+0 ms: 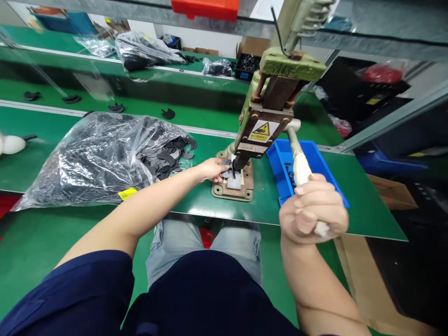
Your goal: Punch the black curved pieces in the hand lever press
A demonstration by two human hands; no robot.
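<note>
A green hand press (269, 107) stands on the green table (196, 205), bolted to a rusty base plate (233, 189). My right hand (313, 210) is wrapped round the press's cloth-wound lever handle (300, 165), which is pulled down toward me. My left hand (213, 169) pinches a small black flat part (227, 169) and holds it under the press head on the base. A clear plastic bag (91, 158) full of the same black parts lies to the left, its mouth spilling pieces beside my left hand.
A blue bin (280, 163) sits right of the press, behind the handle. Loose black parts (115, 108) lie on the conveyor belt behind. More bags of parts (143, 49) rest on the far bench. A white object (12, 143) pokes in at the left edge.
</note>
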